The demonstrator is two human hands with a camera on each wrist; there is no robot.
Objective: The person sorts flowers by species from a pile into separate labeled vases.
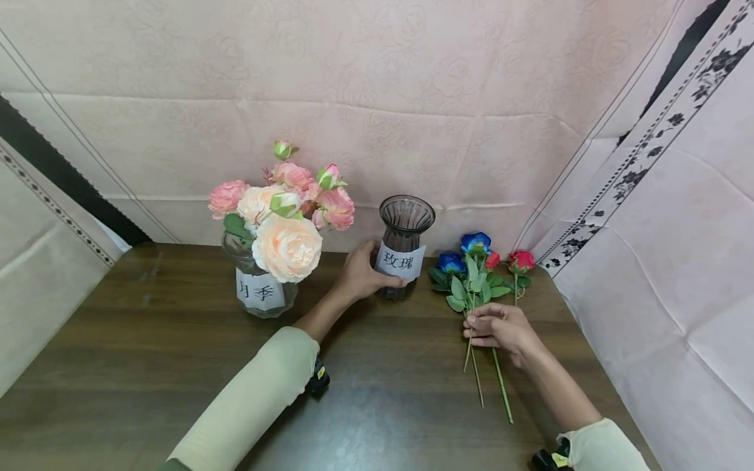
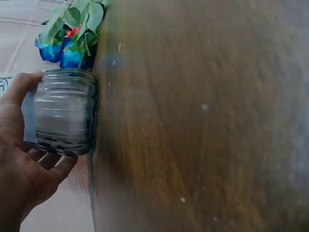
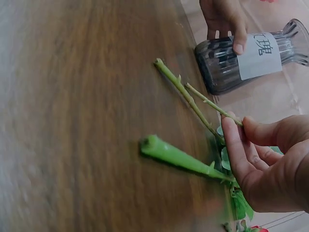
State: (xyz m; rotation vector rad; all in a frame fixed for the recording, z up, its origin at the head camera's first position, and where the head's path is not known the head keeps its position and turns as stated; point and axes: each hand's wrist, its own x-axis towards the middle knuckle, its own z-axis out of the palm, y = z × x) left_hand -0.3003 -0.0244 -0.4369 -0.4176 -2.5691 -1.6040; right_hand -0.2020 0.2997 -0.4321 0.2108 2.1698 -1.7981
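My left hand (image 1: 365, 271) grips a dark ribbed glass vase (image 1: 406, 226) around its body, thumb over the white label with black characters. In the left wrist view, the fingers curl round the vase (image 2: 65, 113) near its base. To the right, my right hand (image 1: 501, 330) pinches a thin rose stem (image 3: 207, 100) between thumb and index finger. I cannot tell which bloom this stem bears. Blue roses (image 1: 474, 243) and red roses (image 1: 521, 261) with green leaves lie together beyond that hand. A thicker green stem (image 3: 176, 157) runs below the fingers.
On the left of the brown wooden table (image 1: 177, 366) stands a labelled clear glass vase (image 1: 259, 294) filled with pink flowers (image 1: 336, 208) and cream flowers (image 1: 288, 247). Behind the table hangs a pale patterned cloth (image 1: 377, 85), and more cloth (image 1: 677, 281) borders the right side.
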